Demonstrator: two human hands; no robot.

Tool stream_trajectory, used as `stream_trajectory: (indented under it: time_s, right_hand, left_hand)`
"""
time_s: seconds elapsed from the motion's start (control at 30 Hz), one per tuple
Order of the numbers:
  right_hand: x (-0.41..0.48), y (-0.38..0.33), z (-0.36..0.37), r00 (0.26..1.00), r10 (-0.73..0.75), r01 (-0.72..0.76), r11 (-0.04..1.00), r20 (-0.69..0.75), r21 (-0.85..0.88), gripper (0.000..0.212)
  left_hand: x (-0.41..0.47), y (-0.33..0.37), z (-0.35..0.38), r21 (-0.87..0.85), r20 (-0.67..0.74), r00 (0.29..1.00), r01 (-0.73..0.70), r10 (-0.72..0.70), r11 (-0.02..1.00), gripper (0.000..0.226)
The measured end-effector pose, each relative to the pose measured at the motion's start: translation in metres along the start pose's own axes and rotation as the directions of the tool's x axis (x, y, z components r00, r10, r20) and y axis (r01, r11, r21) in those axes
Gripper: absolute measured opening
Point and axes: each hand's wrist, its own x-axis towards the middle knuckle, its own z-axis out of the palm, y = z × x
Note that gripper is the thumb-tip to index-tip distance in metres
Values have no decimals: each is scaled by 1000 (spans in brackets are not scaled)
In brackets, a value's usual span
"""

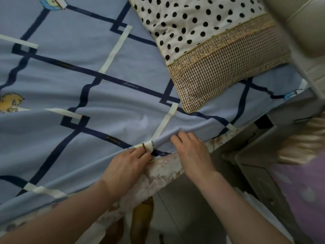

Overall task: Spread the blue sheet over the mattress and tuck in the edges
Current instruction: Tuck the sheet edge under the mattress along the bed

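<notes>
Head view, bed edge:

1. Blue sheet (88, 85): thin woven cloth printed with dark and cream bands. It covers the mattress top, with soft ripples running toward the near edge, probably from being pulled there.
2. Mattress (163, 173): its side panel of pale floral quilting is exposed, so this edge appears not yet tucked.
3. Pillow (202, 41): plump, with a dotted case and checked border. It lies on the sheet near the bed's head.
4. Left hand (126, 166): fingers closed, pinching the sheet's hem at a cream band.
5. Right hand (191, 150): just beside the left, fingers curled over a gathered fold, seemingly gripping it for tucking.
</notes>
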Motion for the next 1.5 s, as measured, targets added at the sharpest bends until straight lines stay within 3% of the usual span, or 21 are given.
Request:
stream_trajectory:
  time_s: [0.1,0.27,0.5,0.63,0.8,0.97,1.1,1.13,1.23,1.3,1.43,1.5]
  right_hand:
    - [-12,35,-2,1000,15,-15,1000,-28,-10,29]
    - [-61,73,2,990,-138,139,990,33,-37,40]
    - [-63,72,41,1000,26,-27,999,14,24,39]
    - [-75,59,32,985,156,-156,988,68,-9,38]
    - [-88,-29,11,1000,18,-18,990,2,141,34]
    - [-78,-160,20,964,-261,222,881,38,417,24]
    - [-70,-224,37,857,-495,419,832,147,363,31]
    - [-65,-231,39,845,-508,438,836,165,332,34]
    - [-43,-244,41,878,-477,460,865,42,201,41]
    - [-24,-241,44,892,-453,442,872,5,208,48]
    - [9,-236,56,915,-404,392,895,12,211,24]
    - [18,-234,57,930,-367,355,904,10,238,23]
  left_hand:
    - [-11,21,10,-29,90,995,-40,42,999,40]
    - [-16,65,28,-55,222,972,-61,72,997,50]
    - [1,74,49,46,324,945,22,-36,999,45]
    - [-2,86,39,83,367,928,32,-61,996,66]
    - [-64,61,20,10,151,986,73,-74,997,64]
    - [-170,3,12,-72,-31,943,328,-331,942,9]
    - [-245,-42,14,30,4,908,419,-420,907,21]
    - [-254,-52,14,62,-14,909,417,-417,907,26]
    - [-262,-88,14,130,-145,896,438,-420,889,36]
    - [-254,-106,9,122,-206,889,439,-409,890,38]
    - [-244,-136,-2,-4,-208,891,411,-403,912,45]
    - [-239,-144,-6,-94,-225,884,399,-410,912,36]
